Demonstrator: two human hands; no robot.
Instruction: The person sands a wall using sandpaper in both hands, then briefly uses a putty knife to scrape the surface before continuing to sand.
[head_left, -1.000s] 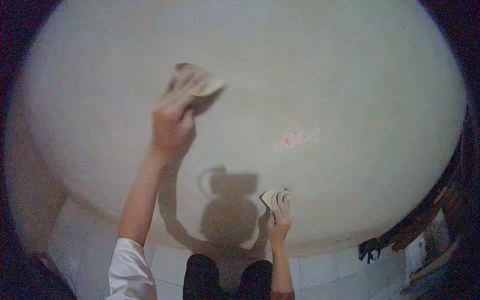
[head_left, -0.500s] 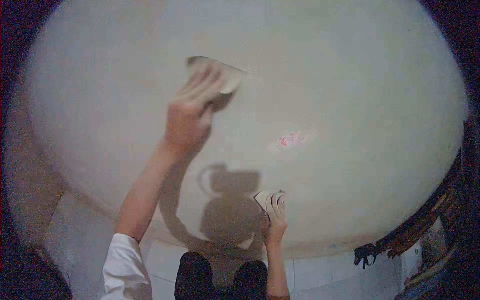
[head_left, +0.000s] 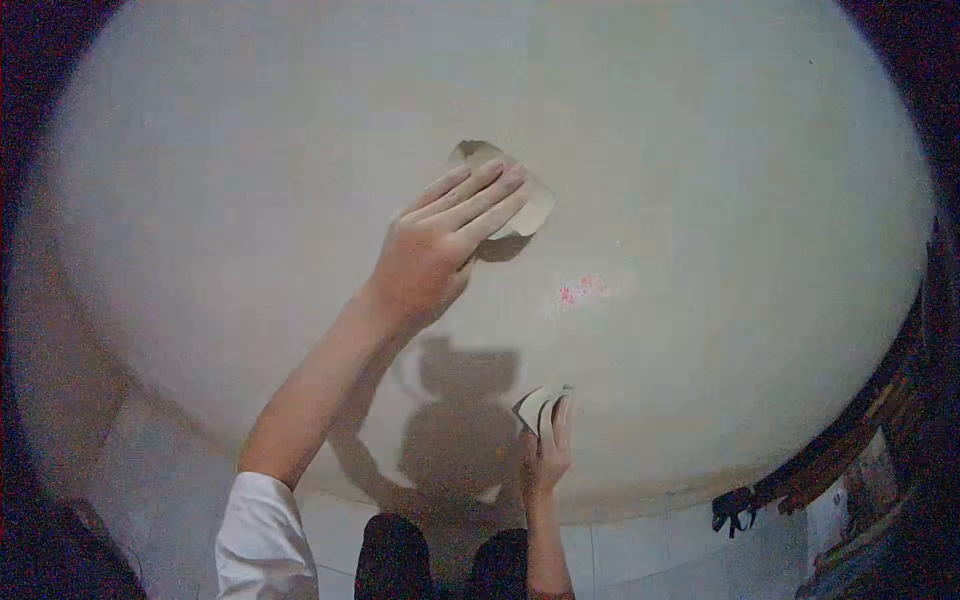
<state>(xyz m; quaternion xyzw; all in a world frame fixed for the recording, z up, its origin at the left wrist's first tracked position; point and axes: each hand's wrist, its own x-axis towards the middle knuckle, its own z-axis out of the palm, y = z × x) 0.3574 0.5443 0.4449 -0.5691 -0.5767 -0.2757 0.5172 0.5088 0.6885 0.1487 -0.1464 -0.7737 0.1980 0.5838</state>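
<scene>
Upper centre, my left hand (head_left: 437, 248) lies with its fingers stretched over a pale sheet of sandpaper (head_left: 537, 208), pressing it against the wall (head_left: 700, 180). The sheet's far and near edges show dark, and its lower edge curls away from the surface. Lower down, my right hand (head_left: 547, 462) holds another pale sheet of sandpaper (head_left: 534, 405), bent between its fingers, close to the wall's bottom part. A small red and white patch (head_left: 583, 289) marks the wall between the two hands, to the right of my left hand.
Shadows (head_left: 455, 430) of my head and arm fall on the lower wall. Pale floor tiles (head_left: 630, 555) lie below, with my dark-clothed knees (head_left: 393, 555) near the wall. Dark straps or cables (head_left: 735, 508) are at the lower right.
My left hand has slid right and slightly down across the wall with its sheet, nearer the red patch. My right hand has stayed nearly in place, its fingers shifting slightly on its sheet.
</scene>
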